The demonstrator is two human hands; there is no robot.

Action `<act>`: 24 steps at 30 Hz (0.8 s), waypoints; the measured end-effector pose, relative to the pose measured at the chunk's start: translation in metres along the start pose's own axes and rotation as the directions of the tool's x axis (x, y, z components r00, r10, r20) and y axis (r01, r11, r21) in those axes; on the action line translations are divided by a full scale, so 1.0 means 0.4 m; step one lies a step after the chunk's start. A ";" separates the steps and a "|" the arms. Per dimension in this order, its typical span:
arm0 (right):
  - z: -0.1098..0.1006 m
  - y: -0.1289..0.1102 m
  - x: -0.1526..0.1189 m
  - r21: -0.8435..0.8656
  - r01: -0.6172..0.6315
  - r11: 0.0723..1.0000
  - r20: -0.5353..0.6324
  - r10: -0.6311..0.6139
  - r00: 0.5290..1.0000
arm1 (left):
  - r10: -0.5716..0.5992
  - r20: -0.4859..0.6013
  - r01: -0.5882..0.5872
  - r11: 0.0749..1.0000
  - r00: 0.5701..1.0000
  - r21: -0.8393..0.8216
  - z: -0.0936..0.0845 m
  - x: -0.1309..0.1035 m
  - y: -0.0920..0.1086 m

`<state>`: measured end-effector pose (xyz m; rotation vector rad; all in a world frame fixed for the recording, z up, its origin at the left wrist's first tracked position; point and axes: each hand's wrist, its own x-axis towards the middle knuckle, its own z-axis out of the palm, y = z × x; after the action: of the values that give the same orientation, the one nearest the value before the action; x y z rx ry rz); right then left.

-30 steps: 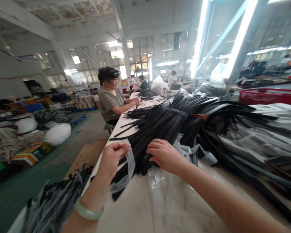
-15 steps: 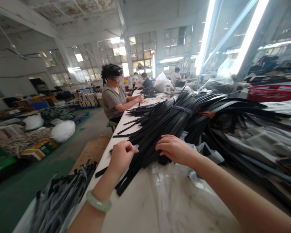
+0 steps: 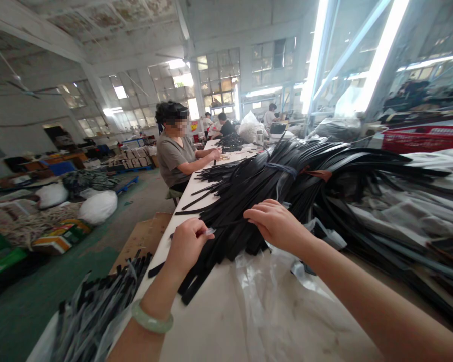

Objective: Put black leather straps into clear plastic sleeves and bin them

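Note:
My left hand [image 3: 189, 244], a green bangle on its wrist, is closed in a pinch on a small piece of clear plastic film [image 3: 210, 232]. My right hand [image 3: 274, 221] is just to the right, fingers pressed together on what looks like a black strip, its end hard to make out against the pile. Below and beyond both hands spreads a large bundle of flat black strips [image 3: 245, 188], bound with a dark blue tie [image 3: 282, 169] and a brown tie [image 3: 317, 174]. Loose strip ends fan out toward the table's left edge.
Crumpled clear plastic [image 3: 256, 281] lies on the white table [image 3: 204, 327] near me. Sleeved strips [image 3: 98, 301] fill a bag at lower left, beside cardboard [image 3: 147, 236]. A co-worker [image 3: 175, 151] sits along the table's left side. A red crate [image 3: 423, 138] stands at right.
My right hand has risen slightly off the bundle, and its fingers have drawn together. My left hand stays almost in place, still pinching the plastic film.

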<state>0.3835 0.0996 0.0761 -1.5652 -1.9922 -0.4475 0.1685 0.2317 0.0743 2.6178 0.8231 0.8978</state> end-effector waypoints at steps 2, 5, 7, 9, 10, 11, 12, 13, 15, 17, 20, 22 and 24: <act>0.000 0.000 0.000 -0.010 0.006 1.000 0.032 -0.006 0.999 | 0.020 0.012 -0.020 1.000 1.000 -0.007 0.000 -0.001 0.002; -0.005 -0.002 0.001 -0.029 0.016 0.999 0.065 -0.014 0.998 | 0.060 0.044 -0.060 0.998 0.997 -0.002 -0.001 -0.002 0.007; -0.011 -0.005 0.002 -0.043 0.029 0.999 0.080 -0.026 0.996 | 0.087 0.068 -0.086 0.996 0.994 -0.017 -0.002 -0.002 0.010; -0.020 -0.007 0.003 -0.052 0.042 0.998 0.080 -0.038 0.996 | 0.107 0.100 -0.100 0.993 0.989 -0.069 -0.002 -0.002 0.013; -0.025 -0.008 0.004 -0.057 0.048 0.997 0.078 -0.043 0.996 | 0.114 0.118 -0.102 0.989 0.986 -0.105 -0.001 -0.003 0.014; -0.029 -0.009 0.005 -0.064 0.051 0.997 0.078 -0.046 0.996 | 0.117 0.141 -0.097 0.985 0.983 -0.143 0.000 -0.004 0.016; -0.033 -0.010 0.005 -0.071 0.051 0.996 0.078 -0.046 0.996 | 0.116 0.172 -0.085 0.980 0.978 -0.180 0.002 -0.006 0.018; -0.036 -0.010 0.006 -0.075 0.050 0.996 0.079 -0.044 0.996 | 0.112 0.211 -0.065 0.974 0.971 -0.215 0.005 -0.008 0.021; -0.035 -0.010 0.006 -0.062 0.036 0.997 0.077 -0.031 0.997 | 0.090 0.284 -0.007 0.960 0.954 -0.279 0.013 -0.014 0.029; -0.025 -0.015 0.006 -0.021 0.019 1.000 0.063 -0.018 0.998 | 0.071 0.342 0.052 0.940 0.937 -0.336 0.022 -0.020 0.038; 0.006 -0.042 0.005 0.036 -0.005 0.999 0.033 0.004 0.999 | 0.080 0.360 0.051 0.939 0.930 -0.339 0.033 -0.024 0.049; 0.028 -0.072 0.006 0.034 -0.004 0.999 0.018 0.004 1.000 | 0.097 0.344 -0.015 0.972 0.934 -0.233 0.032 -0.021 0.052; 0.046 -0.100 0.007 0.004 0.028 1.000 0.028 -0.028 0.999 | 0.101 0.342 -0.073 0.993 0.934 -0.094 0.021 -0.014 0.050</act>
<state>0.3405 0.1020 0.0665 -1.5514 -2.0379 -0.4353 0.1787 0.2117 0.0731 2.6481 0.5698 0.4532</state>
